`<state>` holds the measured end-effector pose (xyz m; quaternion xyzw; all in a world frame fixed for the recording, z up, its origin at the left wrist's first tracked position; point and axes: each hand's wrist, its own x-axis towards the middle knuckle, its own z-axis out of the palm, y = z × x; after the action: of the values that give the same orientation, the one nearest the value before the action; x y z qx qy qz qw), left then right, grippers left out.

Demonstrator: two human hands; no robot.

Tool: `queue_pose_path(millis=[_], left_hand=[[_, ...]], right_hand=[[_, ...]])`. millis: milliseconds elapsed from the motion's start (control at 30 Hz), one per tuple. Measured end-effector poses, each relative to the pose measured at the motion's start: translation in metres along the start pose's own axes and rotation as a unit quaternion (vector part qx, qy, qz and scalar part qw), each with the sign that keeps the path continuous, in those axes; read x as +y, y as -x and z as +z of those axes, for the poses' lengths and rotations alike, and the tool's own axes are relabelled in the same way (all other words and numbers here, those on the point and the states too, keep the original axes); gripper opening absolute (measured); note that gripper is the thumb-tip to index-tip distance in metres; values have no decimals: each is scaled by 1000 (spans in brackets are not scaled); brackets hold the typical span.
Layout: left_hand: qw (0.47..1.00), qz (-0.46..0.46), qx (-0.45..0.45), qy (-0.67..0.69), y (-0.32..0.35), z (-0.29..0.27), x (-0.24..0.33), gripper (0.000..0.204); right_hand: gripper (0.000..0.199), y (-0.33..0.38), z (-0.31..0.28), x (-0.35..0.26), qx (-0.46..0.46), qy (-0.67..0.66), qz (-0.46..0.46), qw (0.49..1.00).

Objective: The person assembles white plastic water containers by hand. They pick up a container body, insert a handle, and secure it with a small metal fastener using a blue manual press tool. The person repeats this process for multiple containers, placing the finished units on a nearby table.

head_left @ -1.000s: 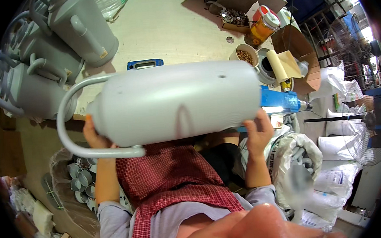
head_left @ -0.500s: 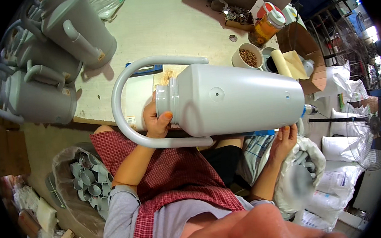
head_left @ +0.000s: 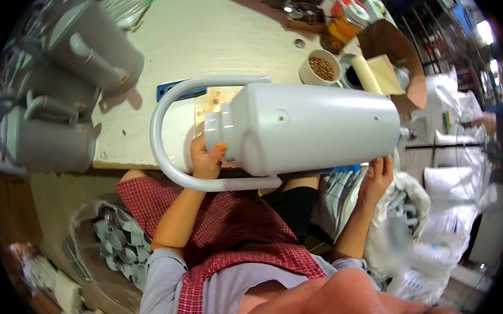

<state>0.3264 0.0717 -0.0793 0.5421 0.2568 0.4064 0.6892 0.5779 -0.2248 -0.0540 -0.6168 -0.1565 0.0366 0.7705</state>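
Observation:
A large grey plastic can (head_left: 325, 135) lies on its side across my lap and the table edge, its neck to the left and its wide base to the right. Its hoop handle (head_left: 161, 134) arches around the neck end. My left hand (head_left: 206, 158) grips the neck, thumb on the near side. At the base, my right hand (head_left: 378, 177) presses its fingertips to the near lower edge; its thumb is hidden. Two small round dimples show on the can's upper side. Just beyond the base, a metal tool tip (head_left: 408, 133) is partly visible.
Several similar grey cans (head_left: 48, 135) stand at the table's left. On the right are a cup of small brass-coloured screws (head_left: 321, 69), a jar (head_left: 344, 24) and a cardboard box (head_left: 417, 86). Bags of grey parts (head_left: 119, 245) flank my legs; a fan (head_left: 492, 177) stands farther right.
The view has shifted slightly, so the table and its contents sit a little farther left. Both hands keep their places on the can, which has barely moved.

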Motion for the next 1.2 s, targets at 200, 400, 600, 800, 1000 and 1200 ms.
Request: queue_pose_path(millis=[200, 400, 600, 800, 1000, 1200], left_hand=[[998, -11, 44, -46, -15, -60, -36, 50], [994, 85, 14, -70, -11, -72, -11, 71], [993, 81, 47, -77, -9, -71, -12, 61], [991, 85, -1, -102, -15, -71, -13, 50], [994, 29, 28, -100, -15, -84, -28, 28], [986, 5, -86, -143, -7, -36, 1, 50]], right_hand=[[24, 9, 44, -30, -7, 312, -68, 948], [24, 30, -70, -96, -105, 518, -220, 820], [28, 38, -202, -111, -172, 717, -86, 671], [41, 1, -186, -121, -42, 686, -143, 712], [53, -58, -52, -154, -113, 538, -335, 765], [50, -73, 98, -176, -330, 436, -470, 693]])
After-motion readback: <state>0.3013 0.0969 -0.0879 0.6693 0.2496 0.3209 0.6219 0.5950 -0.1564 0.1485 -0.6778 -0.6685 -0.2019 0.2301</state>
